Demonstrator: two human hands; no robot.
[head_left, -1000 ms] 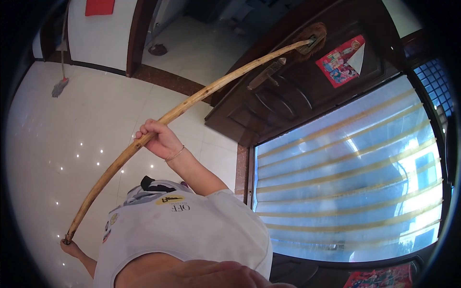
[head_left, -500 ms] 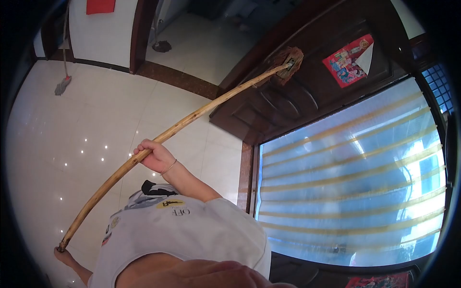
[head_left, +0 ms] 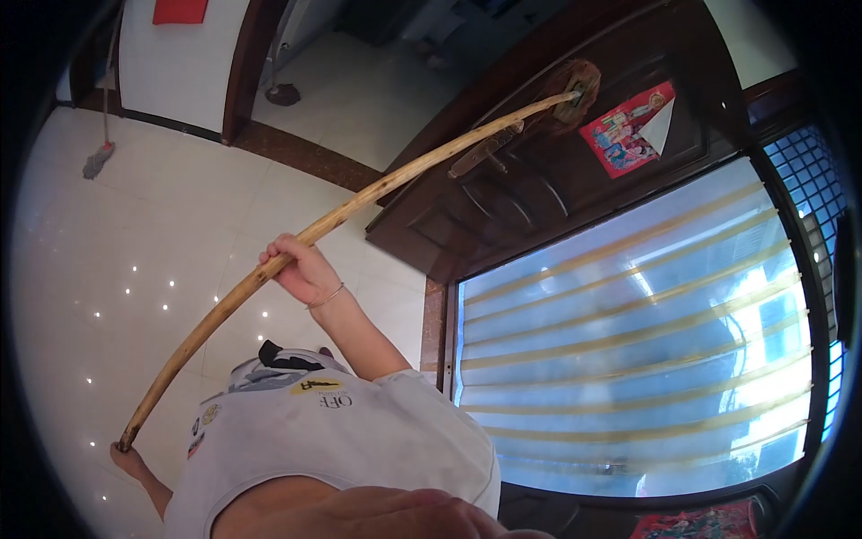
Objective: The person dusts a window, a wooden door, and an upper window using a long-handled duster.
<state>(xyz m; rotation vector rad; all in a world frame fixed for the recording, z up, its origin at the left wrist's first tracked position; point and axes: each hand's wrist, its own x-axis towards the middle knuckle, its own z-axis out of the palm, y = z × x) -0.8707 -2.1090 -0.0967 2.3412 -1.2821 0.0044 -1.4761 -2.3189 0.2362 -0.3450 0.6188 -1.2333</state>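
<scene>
A long, slightly bent wooden pole with a shaggy reddish-brown head, which looks like a mop [head_left: 386, 184], runs diagonally across the view. Its head lies over the dark wooden door [head_left: 503, 193], near the door handle [head_left: 485, 151]; whether it presses on the surface I cannot tell. My right hand [head_left: 301, 269], with a bracelet at the wrist, is wrapped round the middle of the pole. At lower left, my left hand [head_left: 128, 458] is closed on the pole's butt end.
A red poster [head_left: 620, 135] with a folded-over corner is on the door. A striped, film-covered panel [head_left: 628, 332] stands at right. Two other mops, one grey [head_left: 99, 160] and one dark [head_left: 283, 93], rest at the back left. The tiled floor [head_left: 135, 225] is glossy.
The mop's head has moved up and to the right across the door, closer to the poster, uncovering the door handle. Both hands keep their hold. The view has shifted slightly.
</scene>
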